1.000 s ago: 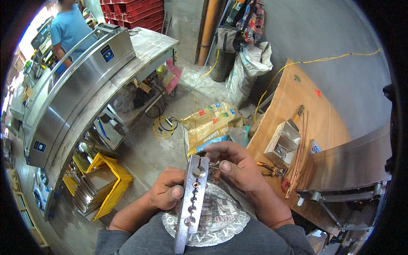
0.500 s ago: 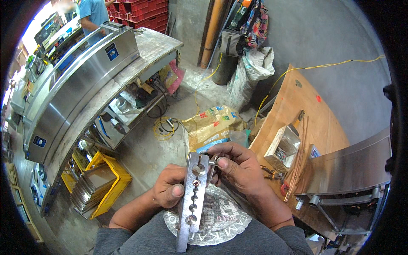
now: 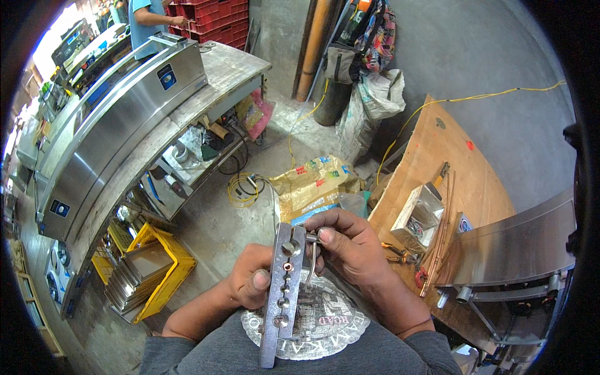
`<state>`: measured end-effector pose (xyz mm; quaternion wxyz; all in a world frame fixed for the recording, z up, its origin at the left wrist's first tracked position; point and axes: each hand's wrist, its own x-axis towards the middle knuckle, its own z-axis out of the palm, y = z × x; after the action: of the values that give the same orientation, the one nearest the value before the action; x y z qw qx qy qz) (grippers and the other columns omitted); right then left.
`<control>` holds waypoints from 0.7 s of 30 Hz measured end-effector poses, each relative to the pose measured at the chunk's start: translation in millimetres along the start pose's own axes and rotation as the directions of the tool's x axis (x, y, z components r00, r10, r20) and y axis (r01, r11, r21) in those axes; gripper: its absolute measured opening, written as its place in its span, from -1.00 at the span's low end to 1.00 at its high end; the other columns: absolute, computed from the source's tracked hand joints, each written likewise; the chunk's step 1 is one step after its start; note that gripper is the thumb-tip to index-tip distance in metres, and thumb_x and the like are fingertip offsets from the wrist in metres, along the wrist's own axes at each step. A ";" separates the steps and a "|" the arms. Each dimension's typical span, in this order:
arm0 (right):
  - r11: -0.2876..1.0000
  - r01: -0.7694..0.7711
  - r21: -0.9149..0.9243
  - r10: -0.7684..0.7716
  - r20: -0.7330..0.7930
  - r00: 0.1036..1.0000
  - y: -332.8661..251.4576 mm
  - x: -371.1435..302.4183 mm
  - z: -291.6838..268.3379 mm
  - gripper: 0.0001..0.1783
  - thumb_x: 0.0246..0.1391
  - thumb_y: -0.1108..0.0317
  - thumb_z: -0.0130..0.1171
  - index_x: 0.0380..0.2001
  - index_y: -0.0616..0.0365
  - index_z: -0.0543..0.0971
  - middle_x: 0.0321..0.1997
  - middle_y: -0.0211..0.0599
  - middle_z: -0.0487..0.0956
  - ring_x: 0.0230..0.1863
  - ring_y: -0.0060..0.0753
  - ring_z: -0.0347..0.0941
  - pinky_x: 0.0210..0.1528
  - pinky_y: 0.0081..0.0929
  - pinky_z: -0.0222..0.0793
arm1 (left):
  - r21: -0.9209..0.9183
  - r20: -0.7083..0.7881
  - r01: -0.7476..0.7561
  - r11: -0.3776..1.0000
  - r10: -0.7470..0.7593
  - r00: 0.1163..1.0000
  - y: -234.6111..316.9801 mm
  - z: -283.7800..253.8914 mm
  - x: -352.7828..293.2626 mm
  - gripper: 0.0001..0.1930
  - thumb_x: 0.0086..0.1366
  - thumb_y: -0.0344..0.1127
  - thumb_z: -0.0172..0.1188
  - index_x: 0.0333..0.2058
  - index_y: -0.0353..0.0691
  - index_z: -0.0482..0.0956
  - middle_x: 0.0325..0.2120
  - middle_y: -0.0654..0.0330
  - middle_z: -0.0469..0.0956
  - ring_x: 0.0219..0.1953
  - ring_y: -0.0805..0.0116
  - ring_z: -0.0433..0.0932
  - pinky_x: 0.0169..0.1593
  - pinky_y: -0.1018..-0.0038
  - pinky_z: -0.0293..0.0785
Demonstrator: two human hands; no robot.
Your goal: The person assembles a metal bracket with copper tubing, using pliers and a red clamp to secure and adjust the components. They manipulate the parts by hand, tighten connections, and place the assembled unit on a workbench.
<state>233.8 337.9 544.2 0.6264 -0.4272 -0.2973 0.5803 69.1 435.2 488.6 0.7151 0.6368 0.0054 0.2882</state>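
Observation:
A steel flaring bar with a row of different-sized holes stands upright in front of my chest. The end of a copper tube shows in one of its upper holes. My left hand is closed on the bar's left side, thumb near the edge and the other fingers mostly hidden behind. At the bar's upper right side, my right hand pinches a small metal clamp screw between thumb and fingers. A thin metal lever hangs down from there, beside the bar.
On the right, a wooden board carries a box of small metal parts, pliers and copper rods. Leftward are a workbench with a long steel panel and a yellow crate. A person stands far left.
The thin lever at the clamp screw has turned and now hangs lower beside the bar. My right fingers have shifted slightly around the screw. The far person's arm has moved right.

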 end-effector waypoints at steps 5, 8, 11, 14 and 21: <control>0.996 0.031 -0.088 -0.027 0.047 0.999 -1.8 -4.7 0.0 -0.66 0.24 0.36 0.07 0.03 0.30 0.45 -0.27 -0.27 0.56 -0.34 -0.52 0.49 -0.31 -0.51 0.46 | 0.176 0.069 0.062 0.982 -0.076 0.995 20.8 -12.6 -0.3 -0.09 0.21 0.50 -0.33 -0.19 -0.36 0.57 -0.54 0.11 0.57 -0.50 0.27 0.58 -0.41 0.40 0.45; 0.957 0.166 -0.237 -0.144 0.105 0.984 2.5 -4.8 0.1 -0.60 0.16 0.41 0.12 0.06 0.27 0.45 -0.13 -0.18 0.55 -0.21 -0.44 0.51 -0.20 -0.48 0.48 | 0.183 0.079 0.066 0.981 -0.082 0.994 20.0 -17.3 -3.7 -0.11 0.22 0.50 -0.32 -0.25 -0.35 0.57 -0.58 0.13 0.55 -0.53 0.28 0.56 -0.45 0.39 0.42; 0.578 0.421 -0.699 -0.339 0.264 0.903 -7.6 2.1 1.1 -0.58 0.03 0.47 0.20 0.02 0.18 0.51 -0.08 -0.14 0.54 -0.14 -0.33 0.51 -0.15 -0.45 0.47 | 0.145 0.078 0.041 0.989 -0.052 0.996 11.2 -20.6 -7.8 -0.15 0.23 0.47 -0.28 -0.32 -0.34 0.56 -0.60 0.14 0.53 -0.56 0.31 0.54 -0.47 0.41 0.40; 0.269 0.512 -0.816 -0.528 0.320 0.787 -6.7 2.7 5.9 -0.56 -0.12 0.50 0.30 -0.06 0.10 0.58 -0.10 -0.12 0.54 -0.16 -0.22 0.53 -0.17 -0.42 0.47 | 0.115 0.056 -0.002 0.993 -0.005 0.998 9.1 -19.5 -8.9 -0.20 0.25 0.44 -0.23 -0.38 -0.33 0.55 -0.61 0.15 0.53 -0.56 0.32 0.54 -0.48 0.42 0.40; 0.203 0.616 -0.761 -0.580 0.414 0.702 -1.5 4.0 -5.1 -0.67 -0.08 0.41 0.36 -0.17 0.16 0.60 -0.30 -0.21 0.58 -0.26 -0.16 0.57 -0.17 -0.39 0.46 | 0.227 0.093 0.008 0.974 -0.030 0.995 18.5 -17.1 -0.1 -0.14 0.19 0.55 -0.42 -0.54 -0.21 0.49 -0.64 0.20 0.53 -0.64 0.27 0.51 -0.54 0.39 0.37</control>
<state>239.6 340.9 542.7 0.4905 -0.5190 -0.6968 0.0675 55.2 451.1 502.3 0.6402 0.7271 0.0099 0.2477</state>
